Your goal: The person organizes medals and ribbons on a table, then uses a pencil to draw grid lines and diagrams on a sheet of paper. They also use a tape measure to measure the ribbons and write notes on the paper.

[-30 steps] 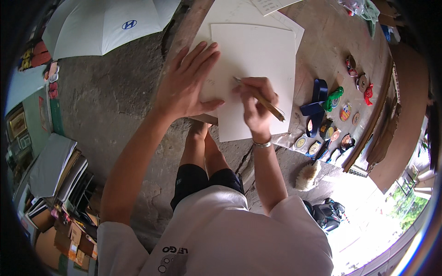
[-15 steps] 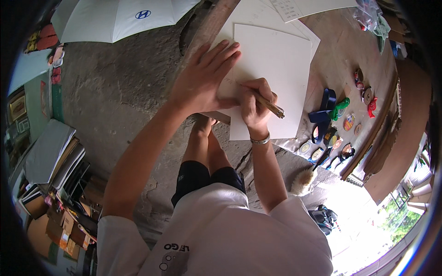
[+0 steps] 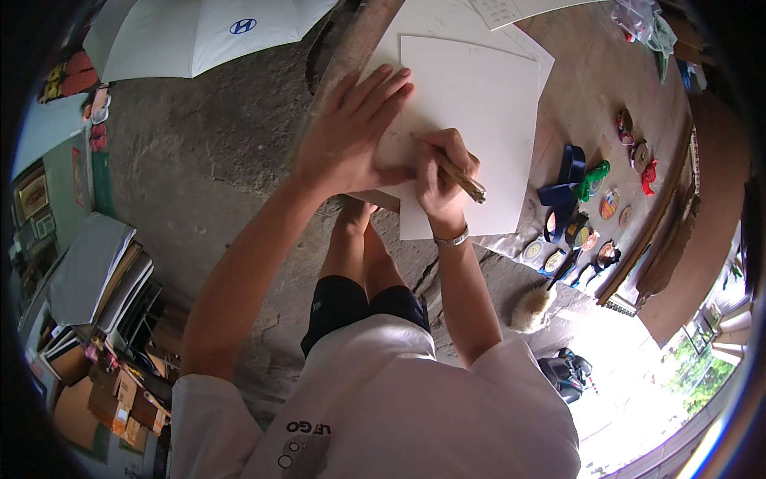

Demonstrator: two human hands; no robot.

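Note:
A white sheet of paper [image 3: 483, 100] lies on the table over other white sheets [image 3: 415, 17]. My left hand [image 3: 347, 144] rests flat on its left edge, fingers stretched out and spread, holding nothing. In my right hand [image 3: 441, 184] a thick brownish-gold pen [image 3: 465, 180] is gripped, its back end pointing to the lower right. The pen's tip is hidden by my fingers, close to the paper beside my left thumb. Faint marks show on the sheet there.
Several medals [image 3: 554, 260], a dark blue ribbon [image 3: 570, 166] and a green ribbon [image 3: 592, 180] lie on the table [image 3: 586, 88] to the right. A white umbrella [image 3: 195, 40] stands open at the upper left. Stacked boards [image 3: 92, 267] lean at the left. A furry pale animal [image 3: 533, 310] is on the floor.
The view has shifted slightly. Both hands stay at nearly the same place on the paper, and my right hand with the pen has moved only a little.

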